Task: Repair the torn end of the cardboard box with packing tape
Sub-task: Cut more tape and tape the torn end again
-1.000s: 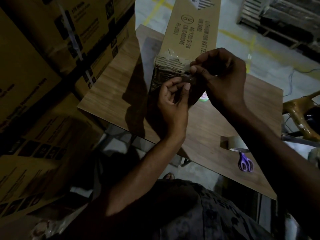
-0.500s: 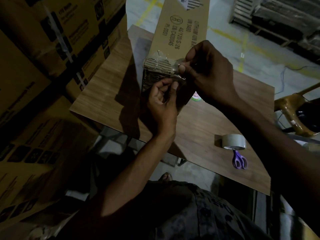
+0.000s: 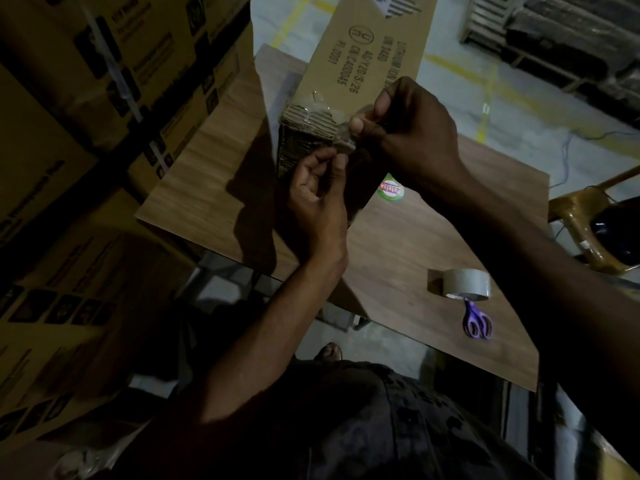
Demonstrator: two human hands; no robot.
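Brown cardboard box (image 3: pixel 363 57) lying slantwise on the wooden table (image 3: pixel 214 161), torn end facing the person, clear tape (image 3: pixel 322 110) stretching across it, right hand (image 3: pixel 412 133) pinching the tape at the corner, left hand (image 3: pixel 318 199) gripping that corner from below, tape roll (image 3: pixel 460 284) and scissors (image 3: pixel 478 323) sitting nearby.

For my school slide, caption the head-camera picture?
Left hand grips torn cardboard box, right hand pinches tape onto its end; tape roll, scissors nearby.
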